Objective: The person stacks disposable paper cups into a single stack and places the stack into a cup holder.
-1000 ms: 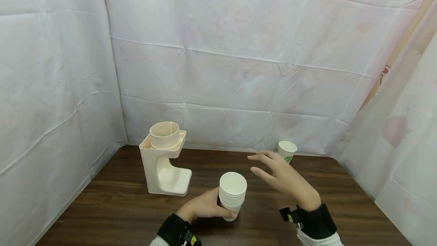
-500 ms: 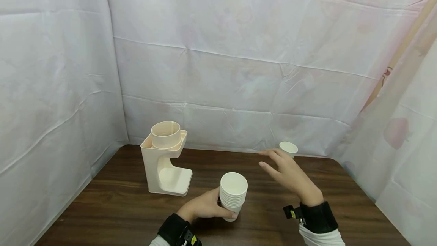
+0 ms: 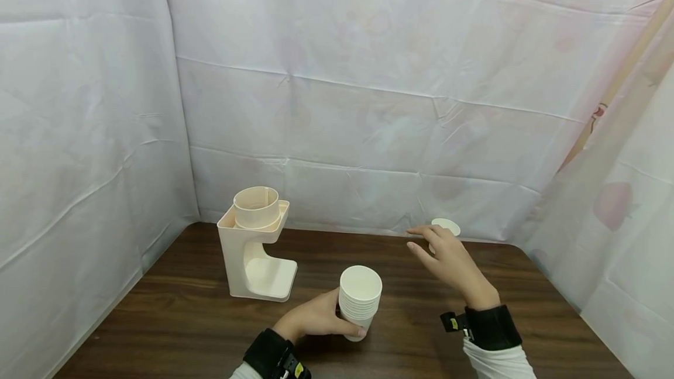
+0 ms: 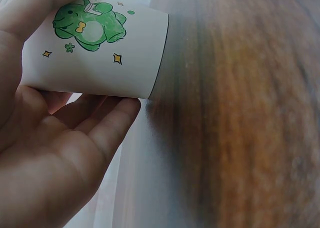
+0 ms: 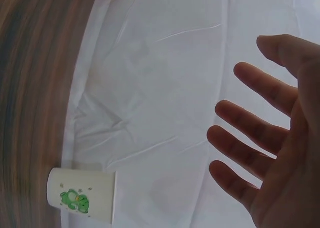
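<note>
My left hand (image 3: 318,316) grips a stack of nested white paper cups (image 3: 360,288) low on its side, at the front middle of the table. In the left wrist view, the thumb and fingers wrap round the lowest cup (image 4: 100,43), which bears a green cartoon animal. My right hand (image 3: 447,259) hovers above the table with its fingers spread and nothing in them. Behind it stands a single paper cup (image 3: 446,226), partly hidden by the hand in the head view. The right wrist view shows that cup (image 5: 82,195) whole, apart from the fingers (image 5: 252,128).
A cream-coloured stand (image 3: 234,256) with a round open tube (image 3: 256,209) on top and a flat base is at the left. The dark wooden table (image 3: 174,320) ends at white curtains (image 3: 342,104) at the back and sides.
My right hand has moved to the right, away from the stack of cups, and now covers more of the single cup. The left hand and its stack have stayed in place.
</note>
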### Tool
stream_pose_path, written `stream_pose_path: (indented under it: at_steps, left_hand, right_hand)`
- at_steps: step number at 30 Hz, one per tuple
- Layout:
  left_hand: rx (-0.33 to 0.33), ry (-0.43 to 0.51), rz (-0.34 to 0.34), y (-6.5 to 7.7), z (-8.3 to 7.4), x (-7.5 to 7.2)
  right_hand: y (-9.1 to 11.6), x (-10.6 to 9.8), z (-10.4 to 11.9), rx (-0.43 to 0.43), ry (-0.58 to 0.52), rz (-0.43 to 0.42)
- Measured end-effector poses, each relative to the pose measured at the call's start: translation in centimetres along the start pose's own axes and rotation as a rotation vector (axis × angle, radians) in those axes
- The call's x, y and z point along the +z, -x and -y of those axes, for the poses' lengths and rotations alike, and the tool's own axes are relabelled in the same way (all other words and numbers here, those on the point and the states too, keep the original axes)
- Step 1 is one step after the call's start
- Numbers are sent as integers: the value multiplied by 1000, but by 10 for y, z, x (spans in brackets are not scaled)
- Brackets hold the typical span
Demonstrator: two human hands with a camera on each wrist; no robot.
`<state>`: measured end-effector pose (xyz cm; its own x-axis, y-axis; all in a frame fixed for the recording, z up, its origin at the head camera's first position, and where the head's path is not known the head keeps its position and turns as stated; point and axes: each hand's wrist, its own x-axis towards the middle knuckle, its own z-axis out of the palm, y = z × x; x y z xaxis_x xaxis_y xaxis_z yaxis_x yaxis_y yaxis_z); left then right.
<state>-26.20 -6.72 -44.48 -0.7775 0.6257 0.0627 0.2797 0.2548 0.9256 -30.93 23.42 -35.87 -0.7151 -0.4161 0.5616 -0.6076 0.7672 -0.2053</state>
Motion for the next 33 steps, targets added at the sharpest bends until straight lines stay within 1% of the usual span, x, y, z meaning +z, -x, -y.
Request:
stream_pose_path:
  at_steps: [5, 12, 20, 24, 27, 31, 33]
  left_hand:
    - [0, 5, 2, 1, 0, 0]
    - [-14, -2, -10, 1, 3, -1]
    - [-1, 18, 6, 0, 3, 0]
    - [3, 22, 8, 1, 2, -1]
    - [7, 25, 7, 0, 2, -1]
    - [8, 21, 8, -1, 2, -1]
    - [7, 19, 9, -1, 2, 0]
  right_hand:
    - [-3, 0, -12, 31, 28, 22]
    - [-8, -2, -31, 45, 55, 33]
    - [-17, -4, -51, 108, 44, 102]
    - [-25, -2, -67, 148, 0, 133]
    - [-30, -2, -78, 199, -34, 160]
    - [-32, -1, -92, 256, -32, 201]
    - [-31, 0, -97, 268, -25, 214]
